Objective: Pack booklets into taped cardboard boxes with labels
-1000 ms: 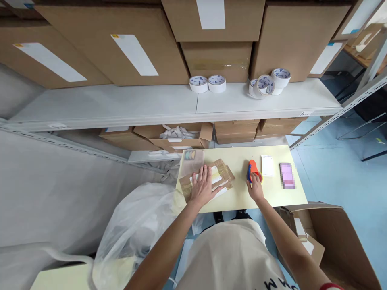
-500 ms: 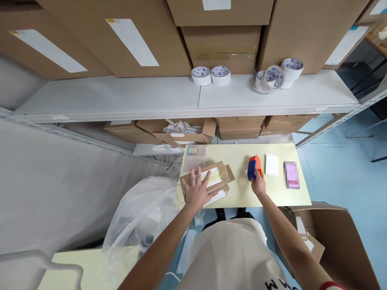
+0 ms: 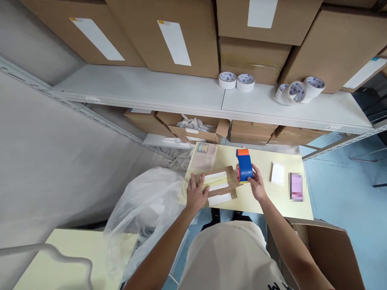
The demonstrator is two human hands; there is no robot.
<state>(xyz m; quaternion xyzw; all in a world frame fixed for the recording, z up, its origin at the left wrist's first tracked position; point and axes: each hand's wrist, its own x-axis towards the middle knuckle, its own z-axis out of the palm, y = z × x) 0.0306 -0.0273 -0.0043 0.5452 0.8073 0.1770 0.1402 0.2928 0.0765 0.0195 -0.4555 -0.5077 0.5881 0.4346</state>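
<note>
My left hand (image 3: 197, 192) lies with its fingers spread on the left part of a brown cardboard box (image 3: 231, 174) that carries white labels and a strip of yellowish tape. A second piece of cardboard with a white label (image 3: 219, 199) shows below it, at the near side. In my right hand (image 3: 256, 183) is a blue and orange tape dispenser (image 3: 245, 166), gripped at its right side. It is held at the box's right end; whether it touches the cardboard I cannot tell.
On the pale yellow table (image 3: 263, 201) are a white card-like pack (image 3: 277, 173), a pink pixelated item (image 3: 296, 187) and a translucent pouch (image 3: 204, 157). Tape rolls (image 3: 227, 80) stand on the grey shelf (image 3: 169, 90). A plastic bag (image 3: 145, 201) hangs left; an open carton (image 3: 329, 245) stands right.
My right hand has brought the tape dispenser left to the box's right end and turned it. The left hand stays on the box, its fingers shifted slightly. The camera view has tilted.
</note>
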